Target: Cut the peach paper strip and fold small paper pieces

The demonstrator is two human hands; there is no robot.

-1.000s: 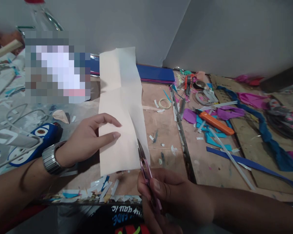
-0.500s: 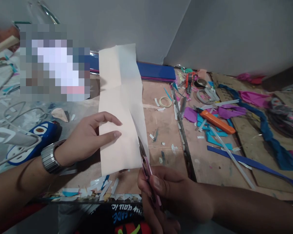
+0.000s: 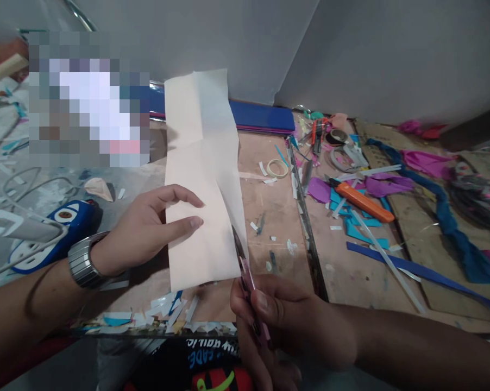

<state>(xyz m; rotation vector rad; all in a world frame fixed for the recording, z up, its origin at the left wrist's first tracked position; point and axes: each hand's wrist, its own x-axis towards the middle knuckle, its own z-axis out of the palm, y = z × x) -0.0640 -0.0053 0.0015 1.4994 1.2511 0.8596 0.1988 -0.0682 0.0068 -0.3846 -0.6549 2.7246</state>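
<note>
A long cream sheet of paper (image 3: 200,163) with crease lines lies in front of me, its far end reaching up against the wall. My left hand (image 3: 147,222), with a metal-banded watch (image 3: 82,262) at the wrist, holds the sheet by its left side. Its thumb and forefinger curl over the top of the paper, tips close together; the other fingers are hidden. My right hand (image 3: 275,315) grips pink-handled scissors (image 3: 247,274) near the sheet's lower right corner. The blades point away from me at the right edge, where a narrow strip is partly separated from the sheet.
An orange utility knife (image 3: 363,201), tape rolls (image 3: 277,168) and coloured scraps lie to the right. A blue strip (image 3: 265,118) runs behind the paper. At left are a blue-and-white power strip (image 3: 53,239) with cables and a blurred-out patch. Paper clippings line the front edge.
Both hands keep nearly the same place on the paper. The scissors have shifted very slightly against the right edge, and the whole view has moved a little.
</note>
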